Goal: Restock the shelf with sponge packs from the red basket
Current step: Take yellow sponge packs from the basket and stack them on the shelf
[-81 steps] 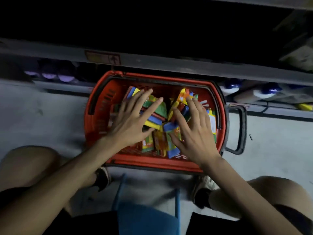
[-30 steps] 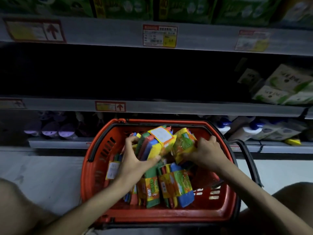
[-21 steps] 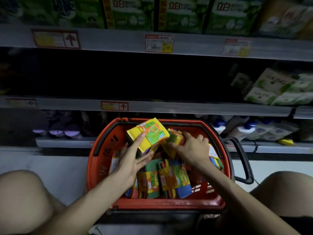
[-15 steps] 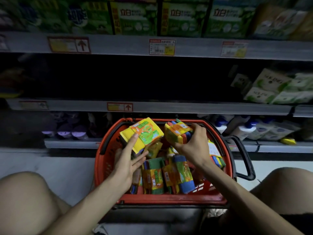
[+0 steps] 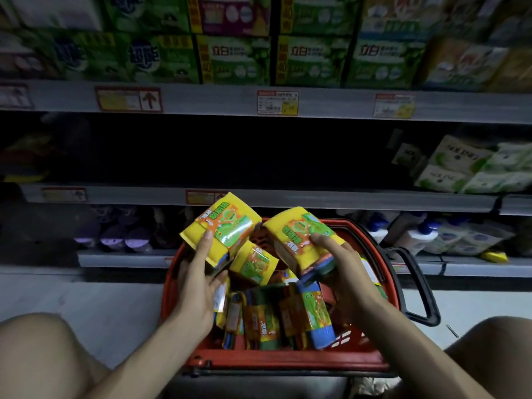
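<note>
A single head-worn wide-angle view looks forward and down from a crouch, close above the red basket [image 5: 276,358]. Beyond the fingers [image 5: 205,240] it faces the store shelving [image 5: 316,197] head-on; bare knees [image 5: 37,349] frame the lower corners.

Your left hand [image 5: 198,286] and right hand [image 5: 349,272] are bare, with no rings. Your forearms carry no sleeves. Either side of the red basket [image 5: 288,359], your knees are uncovered too.

Two hands [image 5: 198,286], one red basket [image 5: 282,359]
</note>
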Demonstrator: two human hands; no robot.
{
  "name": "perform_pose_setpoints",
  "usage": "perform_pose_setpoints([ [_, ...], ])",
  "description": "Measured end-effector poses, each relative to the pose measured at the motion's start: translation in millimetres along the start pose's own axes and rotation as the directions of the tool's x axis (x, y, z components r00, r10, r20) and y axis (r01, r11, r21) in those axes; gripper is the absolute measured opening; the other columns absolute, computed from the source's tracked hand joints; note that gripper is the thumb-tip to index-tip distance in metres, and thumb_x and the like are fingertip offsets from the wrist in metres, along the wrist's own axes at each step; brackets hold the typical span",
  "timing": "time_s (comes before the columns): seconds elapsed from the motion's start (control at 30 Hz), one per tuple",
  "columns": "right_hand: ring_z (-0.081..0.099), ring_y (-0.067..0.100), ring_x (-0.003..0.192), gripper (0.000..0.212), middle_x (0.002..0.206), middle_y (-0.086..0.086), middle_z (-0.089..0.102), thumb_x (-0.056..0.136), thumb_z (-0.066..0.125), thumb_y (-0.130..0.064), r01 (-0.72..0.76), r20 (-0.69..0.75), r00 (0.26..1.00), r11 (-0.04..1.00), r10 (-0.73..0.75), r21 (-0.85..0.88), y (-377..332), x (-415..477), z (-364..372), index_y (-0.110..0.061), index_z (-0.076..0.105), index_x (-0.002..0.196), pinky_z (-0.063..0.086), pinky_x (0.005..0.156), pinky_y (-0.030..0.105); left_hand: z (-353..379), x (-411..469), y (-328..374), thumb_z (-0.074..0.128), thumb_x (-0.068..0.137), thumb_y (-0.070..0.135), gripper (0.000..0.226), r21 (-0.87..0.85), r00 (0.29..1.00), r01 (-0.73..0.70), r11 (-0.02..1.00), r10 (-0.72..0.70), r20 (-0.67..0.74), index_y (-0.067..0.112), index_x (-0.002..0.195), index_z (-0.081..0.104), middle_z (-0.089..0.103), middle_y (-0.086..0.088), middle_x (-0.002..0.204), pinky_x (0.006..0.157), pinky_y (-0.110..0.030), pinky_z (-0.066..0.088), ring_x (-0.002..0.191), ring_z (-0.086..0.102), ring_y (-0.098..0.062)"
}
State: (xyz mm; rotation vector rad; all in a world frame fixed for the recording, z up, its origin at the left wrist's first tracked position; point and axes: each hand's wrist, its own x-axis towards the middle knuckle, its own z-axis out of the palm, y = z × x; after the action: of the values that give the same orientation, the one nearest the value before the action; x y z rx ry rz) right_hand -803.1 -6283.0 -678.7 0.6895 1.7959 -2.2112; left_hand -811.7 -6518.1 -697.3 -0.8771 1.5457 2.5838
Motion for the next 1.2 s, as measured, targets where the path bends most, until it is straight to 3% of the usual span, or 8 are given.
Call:
perform_pose_setpoints([
  [0.13,0.076,0.033,0.096,0.055,0.106,0.014,0.078,0.082,0.077,-0.042,-0.009,0.052,0.999,1.0,0.011,-0.027,-10,0,3,-0.009,0.064,0.124,0.059,0.086,0.044,12,2,-1,0.083,0.077,0.046,0.083,0.01,0.997,0.017,1.0,-0.018,0.072,0.028,0.148,0.044,0.067,0.001,0.135,0.1,-0.041,0.052,0.103,0.074,-0.021],
  [0.3,0.072,0.047,0.094,0.057,0.099,0.016,0.078,0.077,0.085,-0.024,0.056,0.122,0.992,0.982,-0.035,-0.178,-16,-8,13,-0.01,0.055,0.125,0.058,0.083,0.053,26,1,-5,0.08,0.071,0.035,0.062,0.026,0.988,-0.001,1.0,-0.003,0.153,0.029,0.128,0.056,0.074,0.001,0.122,0.085,-0.042,0.054,0.114,0.07,-0.023],
  [0.43,0.078,0.026,0.09,0.057,0.106,0.01,0.077,0.076,0.088,-0.028,0.066,0.147,0.989,0.973,-0.034,-0.223,-18,-11,13,-0.019,0.059,0.124,0.062,0.084,0.042,25,5,-9,0.082,0.071,0.034,0.061,-0.029,0.985,0.052,0.998,-0.047,0.168,0.03,0.127,0.057,0.074,0.0,0.122,0.097,-0.052,0.051,0.118,0.066,-0.025],
  [0.67,0.073,0.008,0.06,0.056,0.069,-0.004,0.077,0.068,0.094,-0.034,0.055,0.128,0.992,0.856,0.013,-0.513,-17,-9,13,-0.011,0.062,0.107,0.051,0.051,0.019,26,2,-14,0.084,0.068,0.033,0.068,-0.034,0.985,0.075,0.997,-0.069,0.159,0.027,0.13,0.056,0.075,-0.003,0.12,0.11,-0.061,0.042,0.119,0.065,-0.029],
  [0.8,0.069,0.0,0.074,0.09,0.103,-0.011,0.067,0.068,0.094,-0.033,0.11,0.225,0.973,0.769,0.044,-0.629,-15,-11,12,-0.028,0.048,0.145,0.047,0.055,0.007,23,3,-10,0.083,0.072,0.031,0.065,-0.039,0.981,0.086,0.996,-0.078,0.179,0.023,0.131,0.057,0.077,-0.005,0.116,0.108,-0.057,0.046,0.117,0.067,-0.03],
  [0.9,0.075,0.009,0.088,0.107,0.108,-0.007,0.072,0.072,0.092,-0.028,0.184,0.326,0.945,0.8,0.016,-0.571,0,-15,20,-0.046,0.028,0.157,0.06,0.073,0.021,24,2,-12,0.082,0.077,0.028,0.063,-0.041,0.98,0.082,0.996,-0.073,0.186,0.019,0.134,0.058,0.076,-0.009,0.117,0.093,-0.051,0.056,0.112,0.071,-0.031],
  [1.0,0.076,0.018,0.094,0.092,0.108,-0.001,0.077,0.077,0.085,-0.029,0.221,0.332,0.943,0.817,-0.039,-0.533,12,-15,27,-0.048,0.034,0.151,0.062,0.088,0.041,24,2,-15,0.081,0.081,0.029,0.058,-0.022,0.981,0.08,0.997,-0.075,0.177,0.017,0.134,0.059,0.075,-0.012,0.12,0.086,-0.05,0.059,0.11,0.072,-0.032],
  [1.2,0.075,0.032,0.09,0.073,0.104,0.006,0.074,0.074,0.088,-0.025,0.194,0.281,0.959,0.829,-0.047,-0.524,7,-8,27,-0.037,0.042,0.129,0.063,0.08,0.051,27,6,-5,0.081,0.074,0.036,0.053,-0.096,0.979,0.126,0.987,-0.108,0.174,0.023,0.122,0.065,0.076,-0.009,0.119,0.094,-0.04,0.056,0.108,0.074,-0.025],
])
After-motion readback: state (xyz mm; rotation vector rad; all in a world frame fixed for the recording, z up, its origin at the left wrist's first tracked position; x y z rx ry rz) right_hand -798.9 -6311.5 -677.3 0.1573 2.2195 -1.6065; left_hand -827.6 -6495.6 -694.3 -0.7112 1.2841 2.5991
